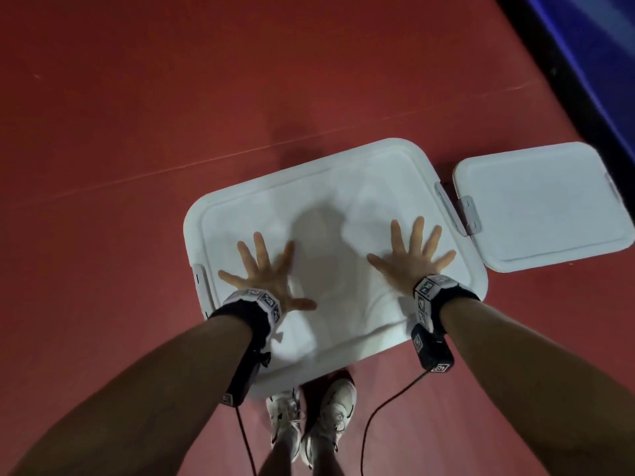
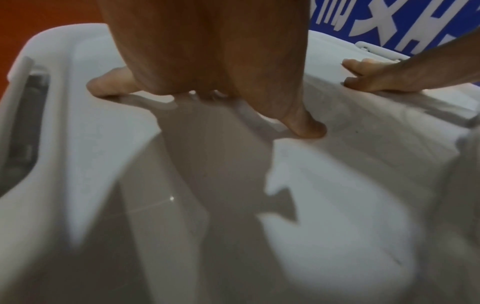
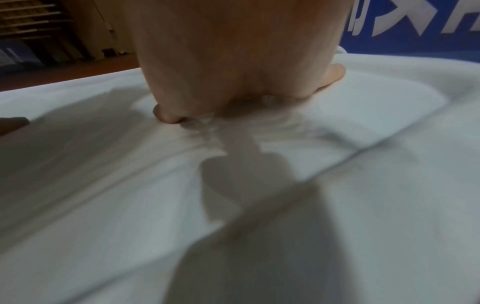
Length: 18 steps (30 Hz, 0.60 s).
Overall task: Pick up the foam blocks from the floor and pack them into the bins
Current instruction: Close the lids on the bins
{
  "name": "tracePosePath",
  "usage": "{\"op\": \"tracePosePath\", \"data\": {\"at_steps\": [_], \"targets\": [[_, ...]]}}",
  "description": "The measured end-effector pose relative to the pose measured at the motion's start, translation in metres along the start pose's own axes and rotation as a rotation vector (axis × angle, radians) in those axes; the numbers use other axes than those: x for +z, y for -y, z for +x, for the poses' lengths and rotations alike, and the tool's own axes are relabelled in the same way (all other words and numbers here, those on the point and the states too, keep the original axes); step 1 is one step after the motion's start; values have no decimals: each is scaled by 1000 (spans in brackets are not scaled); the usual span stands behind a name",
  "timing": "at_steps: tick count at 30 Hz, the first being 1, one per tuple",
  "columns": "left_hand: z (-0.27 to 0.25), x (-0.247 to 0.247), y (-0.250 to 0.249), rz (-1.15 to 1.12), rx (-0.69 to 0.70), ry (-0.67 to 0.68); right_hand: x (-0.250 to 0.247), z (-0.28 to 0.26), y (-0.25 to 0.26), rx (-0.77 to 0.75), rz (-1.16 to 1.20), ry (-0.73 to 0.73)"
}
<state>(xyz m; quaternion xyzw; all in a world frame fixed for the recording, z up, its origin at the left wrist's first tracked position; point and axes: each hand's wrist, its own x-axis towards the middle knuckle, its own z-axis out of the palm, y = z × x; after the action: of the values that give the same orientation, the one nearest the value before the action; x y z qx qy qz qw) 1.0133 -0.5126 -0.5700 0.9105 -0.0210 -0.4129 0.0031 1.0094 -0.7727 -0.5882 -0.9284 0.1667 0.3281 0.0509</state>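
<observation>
Bin, white plastic with rounded corners and grey side latches, sits mid-frame on the red floor, its lid shut so nothing inside shows. A second closed white bin lies just beside it at the right edge. Left hand and right hand press flat on the near lid, fingers splayed straight, grasping nothing. White sneakers stand below.
</observation>
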Motion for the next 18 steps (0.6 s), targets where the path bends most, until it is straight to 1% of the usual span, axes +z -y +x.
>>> {"op": "tracePosePath", "data": {"at_steps": [5, 7, 9, 10, 13, 15, 18], "targets": [[-9, -5, -3, 53, -1, -42, -9, -14, -2, -27, -13, -8], [-14, -10, -4, 63, 0, -48, -22, -23, -2, -24, 46, -28], [-21, -20, -8, 67, 29, -105, -37, -33, -2, -20, 87, -96], [-25, -27, -14, 71, 65, -157, -44, -38, -3, -15, 88, -140], [-37, -51, -45, 57, 179, -296, -70, -52, -19, 11, 99, -219], [-46, -68, -73, 35, 218, -329, -84, -56, -38, 21, 109, -251], [-61, -84, -131, 57, 275, -374, -106, -65, -88, 25, 106, -292]]}}
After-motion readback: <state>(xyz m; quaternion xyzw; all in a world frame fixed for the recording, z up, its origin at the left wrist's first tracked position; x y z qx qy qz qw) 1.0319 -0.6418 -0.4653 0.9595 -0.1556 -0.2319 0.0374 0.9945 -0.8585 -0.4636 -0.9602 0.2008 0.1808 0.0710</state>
